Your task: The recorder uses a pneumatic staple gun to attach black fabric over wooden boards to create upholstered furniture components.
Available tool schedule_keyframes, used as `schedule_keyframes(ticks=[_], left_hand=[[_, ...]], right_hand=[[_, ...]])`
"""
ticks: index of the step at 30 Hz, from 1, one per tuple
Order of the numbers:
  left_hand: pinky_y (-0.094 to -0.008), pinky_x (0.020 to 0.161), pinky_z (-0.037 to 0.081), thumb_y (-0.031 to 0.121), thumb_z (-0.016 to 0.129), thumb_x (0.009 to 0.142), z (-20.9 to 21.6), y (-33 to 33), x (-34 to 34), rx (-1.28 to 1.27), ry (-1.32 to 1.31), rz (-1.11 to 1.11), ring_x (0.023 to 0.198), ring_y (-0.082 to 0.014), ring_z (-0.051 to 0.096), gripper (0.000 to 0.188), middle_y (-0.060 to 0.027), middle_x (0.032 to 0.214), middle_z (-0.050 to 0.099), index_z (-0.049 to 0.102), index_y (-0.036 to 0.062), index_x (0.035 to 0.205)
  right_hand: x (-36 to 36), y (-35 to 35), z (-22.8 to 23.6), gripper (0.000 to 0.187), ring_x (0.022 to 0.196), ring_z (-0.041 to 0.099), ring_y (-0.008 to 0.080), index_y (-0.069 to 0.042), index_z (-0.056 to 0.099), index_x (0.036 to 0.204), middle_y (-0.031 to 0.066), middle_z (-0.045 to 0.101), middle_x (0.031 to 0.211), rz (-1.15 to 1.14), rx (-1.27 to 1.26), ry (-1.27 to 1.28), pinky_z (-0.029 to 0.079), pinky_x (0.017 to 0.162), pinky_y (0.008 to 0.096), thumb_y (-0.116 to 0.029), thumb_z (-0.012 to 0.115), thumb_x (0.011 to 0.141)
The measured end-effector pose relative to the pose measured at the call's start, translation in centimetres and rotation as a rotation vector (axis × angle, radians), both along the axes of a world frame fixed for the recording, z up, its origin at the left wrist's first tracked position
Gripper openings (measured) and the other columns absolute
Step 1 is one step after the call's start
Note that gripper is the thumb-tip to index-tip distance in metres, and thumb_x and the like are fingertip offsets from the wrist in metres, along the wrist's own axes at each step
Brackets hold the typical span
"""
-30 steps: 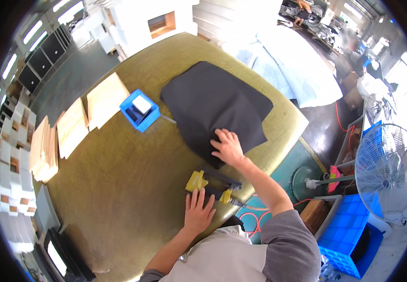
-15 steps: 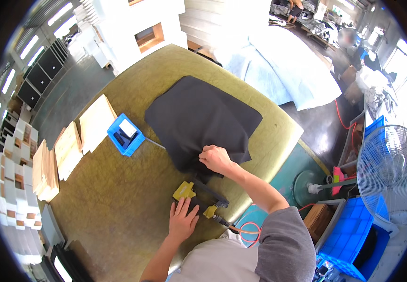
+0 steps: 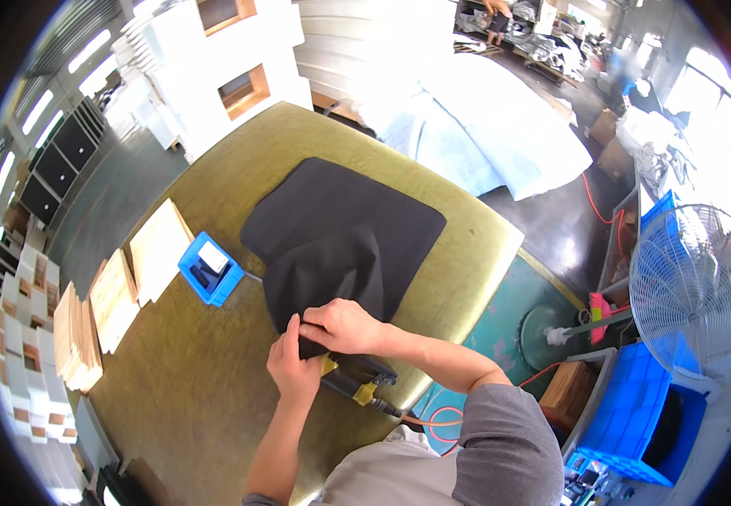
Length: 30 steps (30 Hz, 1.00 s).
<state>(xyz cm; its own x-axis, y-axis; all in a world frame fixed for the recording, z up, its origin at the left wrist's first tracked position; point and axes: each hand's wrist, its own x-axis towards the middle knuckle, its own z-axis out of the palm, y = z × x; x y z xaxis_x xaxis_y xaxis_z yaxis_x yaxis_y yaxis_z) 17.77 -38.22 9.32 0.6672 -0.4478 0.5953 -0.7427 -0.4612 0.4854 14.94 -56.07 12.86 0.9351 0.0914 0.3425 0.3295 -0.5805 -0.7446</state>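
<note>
A black sheet (image 3: 357, 198), fabric or leather-like, lies on the table with its near part bunched into folds. My right hand (image 3: 347, 326) is closed on the sheet's near edge. Beside it and touching, my left hand (image 3: 293, 368) pinches the same edge, its thumb and fingers close to the right fingers. Just under my hands rests a yellow-and-black air stapler (image 3: 365, 394), partly covered by them, with an orange air hose (image 3: 424, 421) running off to the right. What lies beneath the gathered edge is hidden.
The table (image 3: 188, 396) has an olive padded cover. On its left are a blue bin (image 3: 210, 291) with small items and stacks of thin wood boards (image 3: 114, 299). To the right stand a fan (image 3: 690, 291) and a blue crate (image 3: 627, 409). White-blue sheeting (image 3: 500, 126) lies beyond.
My left hand has left the stapler and moved up to the sheet's near edge. My right hand has shifted left and nearer, drawing the edge along and folding the sheet more.
</note>
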Motion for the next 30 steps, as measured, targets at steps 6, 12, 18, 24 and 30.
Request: schedule_keyframes(ticks=[6, 12, 18, 24, 30], left_hand=[[-0.0411, 0.055, 0.05, 0.015, 0.082, 0.075, 3.7, 3.8, -0.8, 0.102, -0.082, -0.122, 0.066, -0.0324, 0.067, 0.055, -0.0094, 0.086, 0.069, 0.065, 0.0086, 0.127], [-0.0353, 0.055, 0.051, 0.024, 0.085, 0.076, 9.1, 8.9, -2.4, 0.436, -0.187, -0.144, 0.061, -0.0249, 0.065, 0.05, -0.0043, 0.082, 0.067, 0.069, 0.0087, 0.12], [-0.0391, 0.06, 0.053, 0.018, 0.079, 0.082, 13.1, 16.3, -3.5, 0.489, -0.166, -0.073, 0.064, -0.0286, 0.066, 0.034, -0.0076, 0.084, 0.068, 0.07, 0.0071, 0.113], [-0.0467, 0.064, 0.052, -0.001, 0.075, 0.077, 16.9, 24.4, -4.9, 0.4, 0.07, 0.065, 0.073, -0.0405, 0.066, 0.029, -0.0141, 0.082, 0.068, 0.066, 0.01, 0.103], [-0.0364, 0.092, 0.05, -0.003, 0.068, 0.081, 20.2, 32.0, -5.2, 0.218, 0.055, 0.071, 0.105, -0.0323, 0.065, 0.012, -0.0177, 0.118, 0.065, 0.067, -0.0045, 0.093]], right_hand=[[-2.6, 1.3, 2.4, 0.047, 0.082, 0.068, 0.0387, -0.003, 0.06, 0.104, 0.0154, 0.068, 0.094, 0.214, -0.107, 0.08, 0.055, 0.069, 0.0482, -0.035, 0.084, 0.079], [-4.0, 3.6, 3.8, 0.037, 0.073, 0.064, 0.0374, -0.004, 0.053, 0.104, 0.0126, 0.056, 0.088, 0.21, -0.318, -0.108, 0.052, 0.058, 0.0474, -0.004, 0.072, 0.073], [-5.2, 6.3, 6.6, 0.041, 0.077, 0.064, 0.037, -0.005, 0.053, 0.109, 0.0131, 0.057, 0.096, 0.108, -0.311, -0.193, 0.053, 0.058, 0.0478, 0.002, 0.066, 0.071], [-4.8, 8.5, 10.7, 0.031, 0.081, 0.063, 0.0374, -0.007, 0.056, 0.106, 0.0103, 0.061, 0.1, 0.167, -0.264, -0.163, 0.05, 0.063, 0.0491, 0.002, 0.069, 0.08], [-2.0, 13.2, 14.0, 0.023, 0.086, 0.062, 0.0356, -0.004, 0.06, 0.109, 0.0113, 0.061, 0.096, 0.512, -0.115, -0.306, 0.048, 0.07, 0.0463, -0.005, 0.07, 0.089]])
